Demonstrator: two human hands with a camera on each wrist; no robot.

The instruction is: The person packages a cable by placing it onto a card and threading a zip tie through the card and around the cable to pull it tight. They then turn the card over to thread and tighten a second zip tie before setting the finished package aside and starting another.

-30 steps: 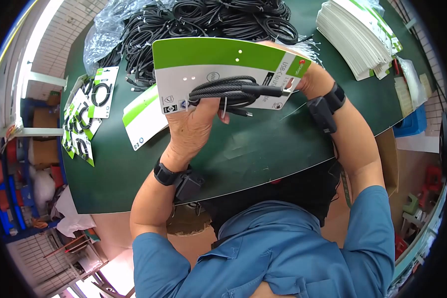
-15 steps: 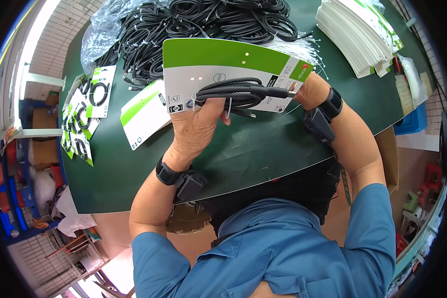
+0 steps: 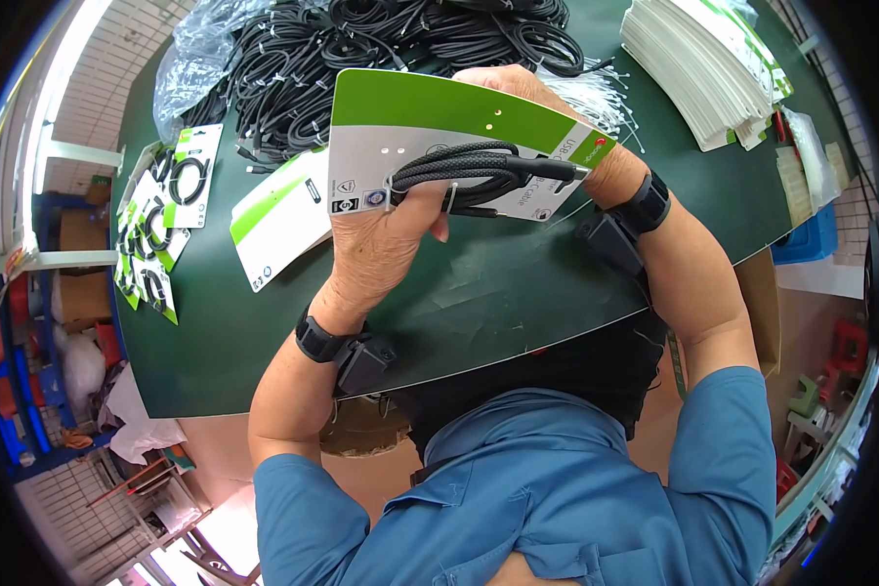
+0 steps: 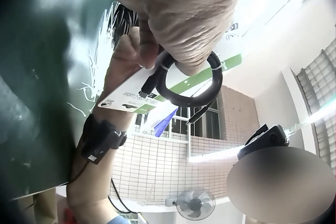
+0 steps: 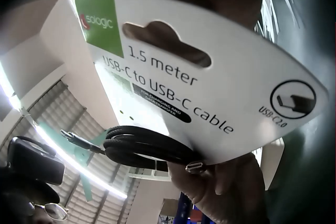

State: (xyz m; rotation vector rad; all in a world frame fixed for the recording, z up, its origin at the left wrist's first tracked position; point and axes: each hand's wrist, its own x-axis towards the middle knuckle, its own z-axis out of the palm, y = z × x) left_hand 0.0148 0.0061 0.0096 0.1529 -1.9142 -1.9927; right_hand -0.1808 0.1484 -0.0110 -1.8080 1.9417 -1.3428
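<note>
My left hand (image 3: 381, 244) grips a green-and-white packaging card (image 3: 430, 103), thumb in front at its lower left. Under that thumb, a coiled black braided USB-C cable (image 3: 479, 166) lies against the card's printed front. A white tie crosses the coil, and one plug points right. My right hand (image 3: 518, 82) is behind the card, its back showing over the top edge and its fingers hidden. Through the hanging slot in the right wrist view, skin shows behind the card (image 5: 231, 77). The left wrist view shows the coil (image 4: 191, 100) hanging below the left hand.
A large heap of black cables (image 3: 400, 49) lies at the back, with white ties (image 3: 596, 103) beside it. Blank-backed cards (image 3: 698, 78) are stacked back right. Cards (image 3: 278, 220) lie left of my hand, and finished cable cards (image 3: 156, 230) lie further left on the green table (image 3: 498, 293).
The card and cable have shifted slightly right with my left hand. My right hand has moved further behind the card, its back now showing above the top edge. The cable's plug now tilts more.
</note>
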